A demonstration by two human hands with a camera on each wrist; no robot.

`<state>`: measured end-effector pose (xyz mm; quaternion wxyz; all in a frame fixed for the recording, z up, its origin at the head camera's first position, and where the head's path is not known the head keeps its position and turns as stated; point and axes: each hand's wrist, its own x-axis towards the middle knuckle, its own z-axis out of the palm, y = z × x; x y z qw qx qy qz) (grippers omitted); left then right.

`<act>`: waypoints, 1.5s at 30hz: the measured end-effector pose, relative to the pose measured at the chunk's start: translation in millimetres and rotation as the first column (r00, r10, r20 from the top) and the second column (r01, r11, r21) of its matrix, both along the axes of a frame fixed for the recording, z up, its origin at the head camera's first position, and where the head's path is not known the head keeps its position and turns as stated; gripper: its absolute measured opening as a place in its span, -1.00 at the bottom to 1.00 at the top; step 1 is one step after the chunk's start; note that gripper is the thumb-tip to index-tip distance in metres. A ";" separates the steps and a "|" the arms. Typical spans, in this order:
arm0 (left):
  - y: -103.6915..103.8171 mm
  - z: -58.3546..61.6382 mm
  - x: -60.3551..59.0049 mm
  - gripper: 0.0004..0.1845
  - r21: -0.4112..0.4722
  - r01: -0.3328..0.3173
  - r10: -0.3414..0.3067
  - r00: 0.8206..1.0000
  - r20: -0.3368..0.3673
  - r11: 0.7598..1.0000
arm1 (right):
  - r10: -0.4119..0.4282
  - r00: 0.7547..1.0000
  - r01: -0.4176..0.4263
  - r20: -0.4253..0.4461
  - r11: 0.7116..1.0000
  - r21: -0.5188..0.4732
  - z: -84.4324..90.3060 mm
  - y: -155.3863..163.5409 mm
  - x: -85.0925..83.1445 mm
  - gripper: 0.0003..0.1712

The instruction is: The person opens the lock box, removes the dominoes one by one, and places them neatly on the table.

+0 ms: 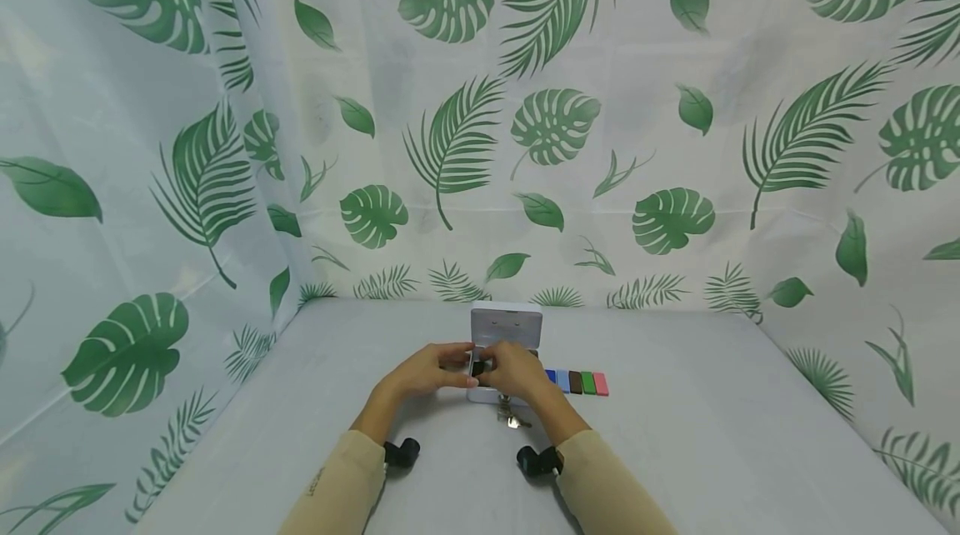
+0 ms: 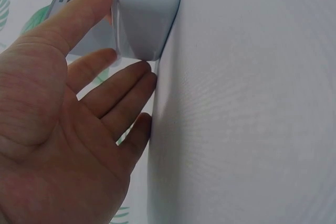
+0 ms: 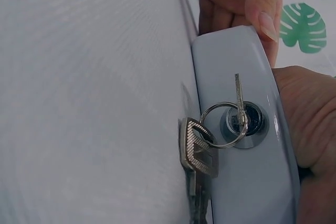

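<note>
A small grey metal box (image 1: 480,392) stands mid-table with its lid (image 1: 506,327) raised. A key (image 3: 239,103) sits in the front lock, and a ring with more keys (image 3: 197,153) hangs from it onto the table. My left hand (image 1: 442,367) holds the box's left end (image 2: 147,14); the thumb (image 3: 261,3) lies over the top corner and the fingers (image 2: 126,85) rest against the side. My right hand (image 1: 513,370) reaches over the front wall (image 3: 247,182) into the box. Its fingers are hidden.
A row of several coloured blocks (image 1: 577,382) lies on the table just right of the box. The grey tabletop (image 1: 675,435) is enclosed by leaf-print curtains (image 1: 525,143) at the back and both sides.
</note>
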<state>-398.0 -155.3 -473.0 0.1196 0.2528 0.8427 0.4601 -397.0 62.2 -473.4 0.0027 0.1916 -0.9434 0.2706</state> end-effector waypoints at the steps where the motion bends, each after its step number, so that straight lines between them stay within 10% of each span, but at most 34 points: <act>1: 0.0 -0.1 0.0 -0.16 -0.001 0.000 0.000 1.000 -0.001 1.000 | 0.000 1.000 0.000 0.002 1.000 -0.001 0.1 0.1 0.1 -0.58; 45: 0.6 0.1 1.7 -0.14 0.014 -0.005 0.005 1.000 0.014 1.000 | -0.016 0.999 0.016 0.028 1.000 0.000 2.1 -0.2 1.1 -0.56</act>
